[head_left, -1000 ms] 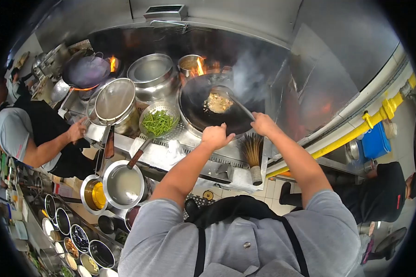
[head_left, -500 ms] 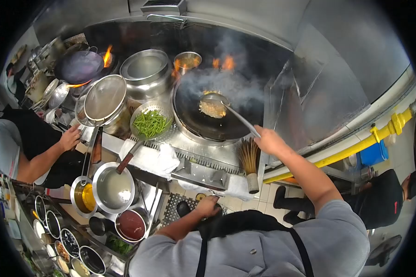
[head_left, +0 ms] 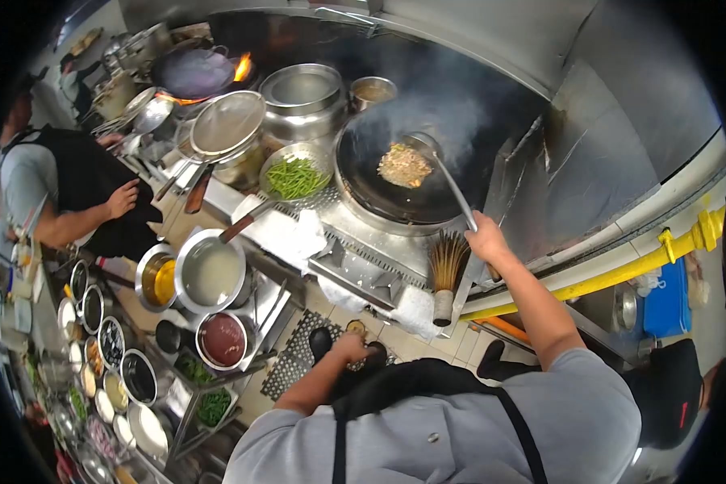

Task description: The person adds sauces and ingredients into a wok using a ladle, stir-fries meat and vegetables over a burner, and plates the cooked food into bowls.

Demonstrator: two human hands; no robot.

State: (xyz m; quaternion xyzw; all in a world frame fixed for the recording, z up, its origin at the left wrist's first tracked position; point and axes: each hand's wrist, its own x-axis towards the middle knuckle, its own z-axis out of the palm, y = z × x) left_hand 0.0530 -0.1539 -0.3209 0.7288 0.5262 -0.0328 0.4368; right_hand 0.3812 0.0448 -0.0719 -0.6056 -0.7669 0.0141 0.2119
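My right hand (head_left: 489, 240) is closed around the long handle of a wok ladle (head_left: 453, 187). The ladle's bowl rests in the black wok (head_left: 361, 179), at the upper right of a clump of browned, chopped food (head_left: 405, 165). Smoke rises over the wok. My left hand (head_left: 352, 347) hangs low in front of my apron, apart from the stove's front edge; its fingers are mostly turned out of sight. Just left of my right hand, a bamboo wok brush (head_left: 444, 278) stands bristles up at the stove's front edge.
Left of the wok sit green beans (head_left: 296, 177) in a strainer, a covered pot (head_left: 302, 87) and a wire skimmer (head_left: 227, 123). Bowls of pale liquid (head_left: 210, 271) and red sauce (head_left: 222, 340) stand nearer. A co-worker (head_left: 73, 189) is at left; another person (head_left: 668, 391) is at right.
The view has shifted. Flames behind the wok have died down. The ladle has moved off the food to its right side, leaving more food visible. My left hand has drawn away from the stove's edge.
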